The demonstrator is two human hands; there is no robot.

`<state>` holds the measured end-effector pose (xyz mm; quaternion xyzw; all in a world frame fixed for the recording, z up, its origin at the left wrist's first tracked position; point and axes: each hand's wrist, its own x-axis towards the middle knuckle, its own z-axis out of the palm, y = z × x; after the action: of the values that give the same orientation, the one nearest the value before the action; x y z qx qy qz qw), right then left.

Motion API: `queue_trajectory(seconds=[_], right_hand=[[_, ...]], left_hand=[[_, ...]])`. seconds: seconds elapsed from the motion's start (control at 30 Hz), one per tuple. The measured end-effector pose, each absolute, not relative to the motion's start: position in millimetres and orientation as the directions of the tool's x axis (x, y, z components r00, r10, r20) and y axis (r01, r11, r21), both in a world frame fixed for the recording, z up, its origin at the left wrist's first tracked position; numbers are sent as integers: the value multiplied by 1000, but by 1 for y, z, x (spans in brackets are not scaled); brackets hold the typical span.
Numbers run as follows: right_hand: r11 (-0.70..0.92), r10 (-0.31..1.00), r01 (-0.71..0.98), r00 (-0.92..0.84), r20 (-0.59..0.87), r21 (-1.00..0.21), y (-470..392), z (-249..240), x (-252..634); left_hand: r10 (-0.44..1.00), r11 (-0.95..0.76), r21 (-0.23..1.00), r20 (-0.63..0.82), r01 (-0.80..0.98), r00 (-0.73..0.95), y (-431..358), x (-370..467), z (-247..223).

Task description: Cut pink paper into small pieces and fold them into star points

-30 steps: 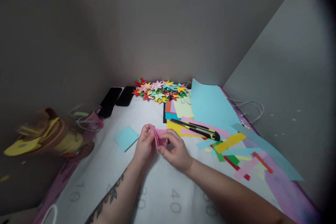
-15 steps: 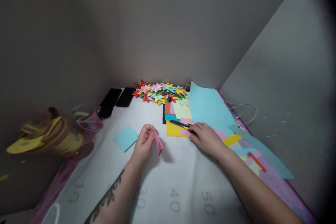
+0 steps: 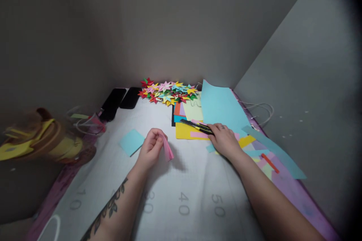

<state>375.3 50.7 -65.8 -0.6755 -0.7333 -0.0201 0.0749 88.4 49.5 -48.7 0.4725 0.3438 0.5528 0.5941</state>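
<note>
1. Pink paper (image 3: 166, 148), folded: raised at the left hand's fingertips, hanging down on that hand's right side, above the white cloth.
2. Left hand (image 3: 152, 144): thumb and fingers pinching the pink paper at its upper part; forearm tattooed with leaves.
3. Right hand (image 3: 225, 140): palm down, laid over the handle end of the knife, a ring on one finger; whether the fingers close round the handle, cannot tell.
4. Knife (image 3: 195, 125), black and yellow: lying slantwise, blade end away to the left of the right hand.
5. Yellow sheet (image 3: 182, 131): under the knife, left of the right hand.
6. Blue square (image 3: 131, 142): just left of the left hand, flat.
7. Stars (image 3: 166, 92), folded, many colours: heaped beyond both hands, between them and the wall.
8. Blue sheet (image 3: 222, 101), large: beyond the right hand.
9. Orange strip (image 3: 270, 163): right of the right hand, nearer the viewer, among other scraps.
10. Phones (image 3: 113, 101), two, black: beyond the left hand, to its left.
11. Cloth (image 3: 195, 173), white, numbered: beneath both hands.
</note>
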Motion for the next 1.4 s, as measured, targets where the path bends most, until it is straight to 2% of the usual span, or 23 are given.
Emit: queue_trajectory(seconds=[0.1,0.2,0.33,0.47,0.57,0.9,1.2,1.4], right_hand=[[126,983,989,-114,147,-78,48,-64,379],[214,931,971,-172,321,-102,39,-56,376],[376,801,910,-224,556,-175,23,-42,370],[630,661,756,-401,634,-178,11,-31,370],[683,592,716,-429,682,-142,4,-21,371],[735,505,676,-496,706,-51,-1,-4,371],[739,507,672,-510,695,-46,-1,-7,371],[750,491,661,-517,701,-38,-1,-8,370]], left_hand=[[983,-86,950,131,-300,130,51,87,-48],[986,-130,959,153,-251,73,55,85,-48],[990,-141,961,138,-238,-27,61,80,-51],[988,-141,962,121,-232,-99,61,75,-50],[980,-183,969,166,-167,-112,60,72,-48],[960,-261,964,255,-44,-117,60,63,-49],[951,-290,957,287,-10,-113,60,65,-48],[935,-341,935,348,97,-73,63,62,-55]])
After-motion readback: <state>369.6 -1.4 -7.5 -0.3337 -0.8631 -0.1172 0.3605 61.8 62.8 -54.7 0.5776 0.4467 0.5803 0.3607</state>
